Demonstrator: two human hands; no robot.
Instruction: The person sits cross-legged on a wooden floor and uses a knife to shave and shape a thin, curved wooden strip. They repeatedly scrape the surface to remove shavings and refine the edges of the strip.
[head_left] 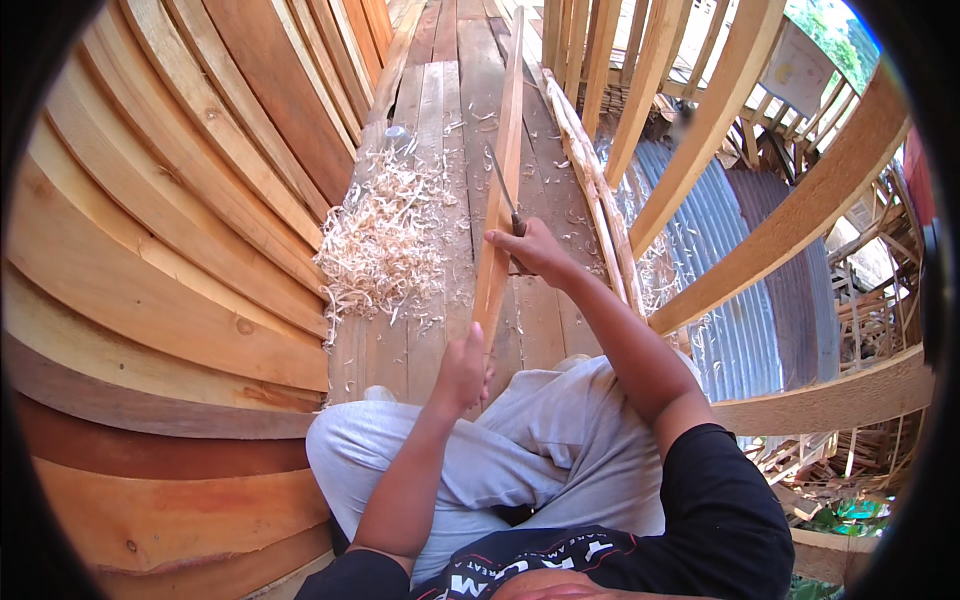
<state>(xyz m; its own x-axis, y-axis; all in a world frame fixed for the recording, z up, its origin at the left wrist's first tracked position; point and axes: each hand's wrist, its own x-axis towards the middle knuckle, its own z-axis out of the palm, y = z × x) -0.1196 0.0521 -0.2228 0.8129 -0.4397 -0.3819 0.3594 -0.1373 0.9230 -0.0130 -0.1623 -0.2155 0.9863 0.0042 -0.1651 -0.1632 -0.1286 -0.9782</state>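
A long, narrow wooden strip (509, 125) runs away from my lap over the floorboards. My left hand (464, 372) is closed around its near end. Farther up, my right hand (535, 250) grips a knife (504, 185) by its dark handle and lies against the strip's right side. The knife's thin blade points away from me, angled across the strip. Part of the handle is hidden inside my right fingers.
Curled wood shavings (385, 235) are heaped left of the strip, beside a plank wall (180, 240). A peeled pole (590, 180) lies to the right, along upright slats (690, 140). Beyond them, corrugated metal sheets (715, 260) lie lower down. A small clear object (397, 134) stands behind the shavings.
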